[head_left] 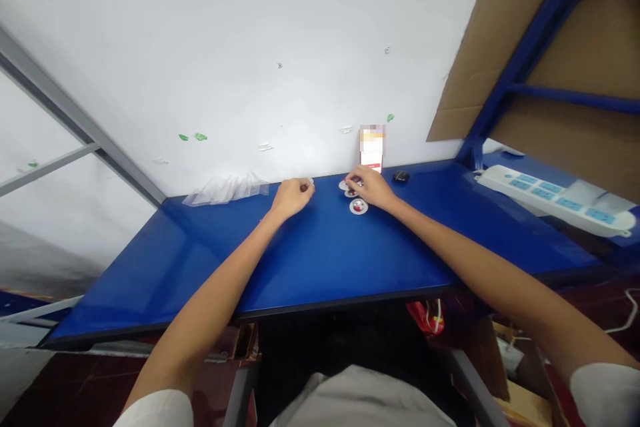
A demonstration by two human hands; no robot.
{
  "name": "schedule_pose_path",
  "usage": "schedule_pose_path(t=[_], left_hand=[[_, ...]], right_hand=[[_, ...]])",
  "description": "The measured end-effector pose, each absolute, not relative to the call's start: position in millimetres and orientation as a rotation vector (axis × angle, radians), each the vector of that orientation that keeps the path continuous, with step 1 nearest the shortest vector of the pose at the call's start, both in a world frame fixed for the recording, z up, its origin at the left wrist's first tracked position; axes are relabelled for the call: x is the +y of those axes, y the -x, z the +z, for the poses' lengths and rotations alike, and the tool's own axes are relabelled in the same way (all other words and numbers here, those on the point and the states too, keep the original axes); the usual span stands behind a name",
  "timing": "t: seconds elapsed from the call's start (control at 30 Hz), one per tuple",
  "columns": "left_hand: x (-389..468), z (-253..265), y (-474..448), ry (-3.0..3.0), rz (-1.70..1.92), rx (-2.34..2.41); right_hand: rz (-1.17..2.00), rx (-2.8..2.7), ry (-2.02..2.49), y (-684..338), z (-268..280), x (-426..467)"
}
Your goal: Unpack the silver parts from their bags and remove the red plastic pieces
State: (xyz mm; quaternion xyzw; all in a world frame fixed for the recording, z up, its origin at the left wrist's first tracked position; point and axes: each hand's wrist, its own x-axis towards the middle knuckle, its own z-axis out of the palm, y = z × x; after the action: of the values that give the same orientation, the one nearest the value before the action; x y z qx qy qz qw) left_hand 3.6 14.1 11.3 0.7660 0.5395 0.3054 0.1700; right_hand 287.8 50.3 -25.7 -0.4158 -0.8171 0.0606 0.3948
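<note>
Small round discs with pale rims and shiny red-and-dark centres lie on the blue table [310,260]; the nearest disc [359,207] sits apart from a little cluster of discs [351,192]. Over that cluster is my right hand [373,188], its thumb and fingers pinched together at the discs' left side. Whether it grips one is too small to tell. To the left, my left hand [293,197] is closed just above the tabletop. A pale edge shows at its fingertips, but what it belongs to is mostly hidden.
Clear plastic bags [227,188] lie fanned along the wall. A lit phone [372,149] leans against the wall behind my right hand, with a small black object [401,176] beside it. A white power strip [555,200] lies at the right, near a blue metal frame [520,60].
</note>
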Motion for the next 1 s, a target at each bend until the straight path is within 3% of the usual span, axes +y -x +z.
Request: schedule_pose_path(t=[0.3,0.8,1.0], left_hand=[[-2.7,7.9,-30.6,-1.611,1.0,0.929],[-7.5,3.7,-37.2,-1.527,1.063,0.9],[-8.3,6.0,-37.2,-1.594,1.035,0.902]], right_hand=[[0.813,-1.631,0.878,-260.8,-4.3,18.0],[0.999,-1.844,0.732,-255.3,-1.9,1.8],[0.846,-1.926,0.761,-246.4,1.2,-9.3]])
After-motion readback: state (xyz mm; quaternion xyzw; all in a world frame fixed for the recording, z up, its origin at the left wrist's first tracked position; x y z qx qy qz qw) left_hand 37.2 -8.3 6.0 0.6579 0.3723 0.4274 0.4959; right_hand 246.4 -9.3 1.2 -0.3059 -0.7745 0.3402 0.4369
